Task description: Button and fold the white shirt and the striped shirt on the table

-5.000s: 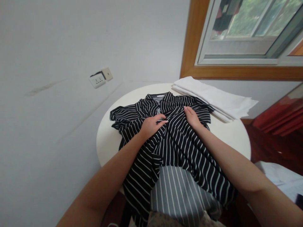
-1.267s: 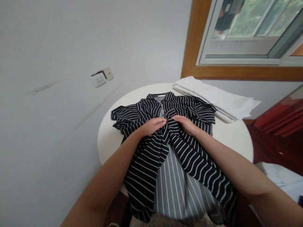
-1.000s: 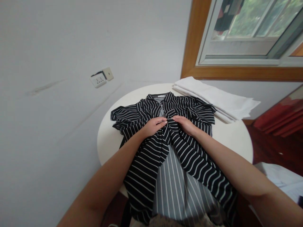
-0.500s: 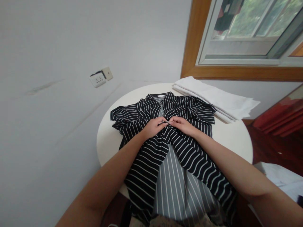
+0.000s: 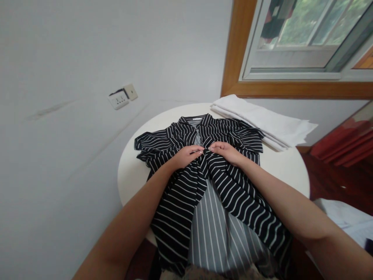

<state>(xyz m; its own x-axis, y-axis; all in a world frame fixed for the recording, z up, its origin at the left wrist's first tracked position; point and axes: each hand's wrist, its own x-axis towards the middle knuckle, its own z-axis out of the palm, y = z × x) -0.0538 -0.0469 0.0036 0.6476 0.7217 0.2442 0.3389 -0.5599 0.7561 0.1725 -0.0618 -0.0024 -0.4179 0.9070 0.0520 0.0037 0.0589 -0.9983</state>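
A black shirt with white stripes (image 5: 177, 194) lies front up on a round white table (image 5: 132, 171), its collar at the far side. Its lower front hangs apart over the near edge, showing the grey striped inside. My left hand (image 5: 186, 155) pinches the front edge of the shirt between thumb and fingers near the middle. Close beside it, my right hand (image 5: 225, 151) pinches the other front edge. A small gap lies between the fingertips. Any button there is too small to make out.
Folded white cloth (image 5: 262, 116) lies at the table's back right. A wall with a socket (image 5: 119, 99) stands to the left, and a wood-framed window (image 5: 291, 89) behind. Red fabric (image 5: 344, 140) and white material (image 5: 346, 217) are at the right.
My fingertips have drawn slightly apart at the shirt's front, and the fold of fabric raised between them has lowered. The shirt stays in place.
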